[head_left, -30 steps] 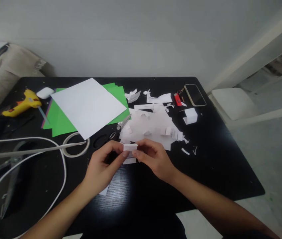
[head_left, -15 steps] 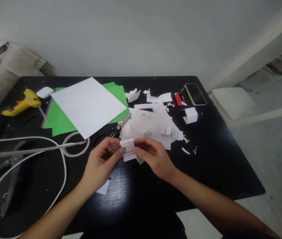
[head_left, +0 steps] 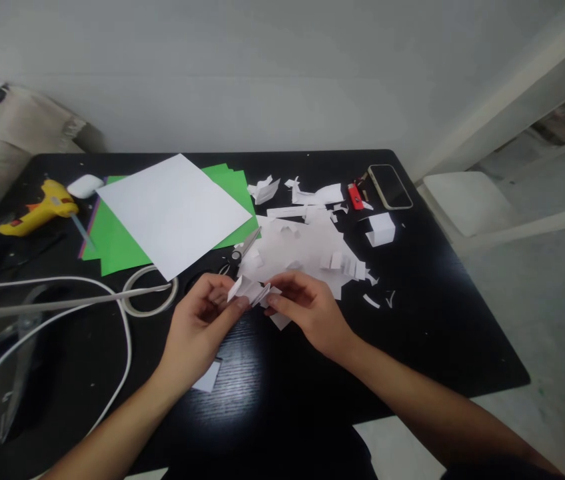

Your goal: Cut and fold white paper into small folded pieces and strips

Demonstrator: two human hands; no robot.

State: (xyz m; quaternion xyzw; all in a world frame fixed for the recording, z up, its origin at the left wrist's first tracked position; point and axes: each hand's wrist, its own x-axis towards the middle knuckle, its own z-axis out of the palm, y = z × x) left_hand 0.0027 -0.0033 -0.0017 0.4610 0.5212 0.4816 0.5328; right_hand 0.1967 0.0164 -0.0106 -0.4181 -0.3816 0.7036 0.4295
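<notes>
Between my hands is a small folded white paper piece [head_left: 246, 289], with creased flaps standing up along it. My left hand [head_left: 205, 320] pinches its left part between thumb and fingers. At its right end, my right hand [head_left: 310, 313] has thumb and fingertips closed on a flap. Just beyond the hands lies a larger white paper sheet [head_left: 302, 245] with cut edges and small folded bits on it. Scissors [head_left: 245, 247] rest at that sheet's left side, their handles partly hidden near my left hand.
Green sheets [head_left: 127, 250] lie under a white square sheet [head_left: 175, 210]. A yellow glue gun [head_left: 45, 208], tape roll [head_left: 172, 300] and white cable [head_left: 125, 347] are leftward. A red lighter [head_left: 355, 197], phone [head_left: 390, 187] and folded white paper box [head_left: 381, 229] sit at right.
The paper piece has turned in my hands: its flat folded face was toward me, and now its flaps stand spread sideways. Both hands stay in nearly the same place.
</notes>
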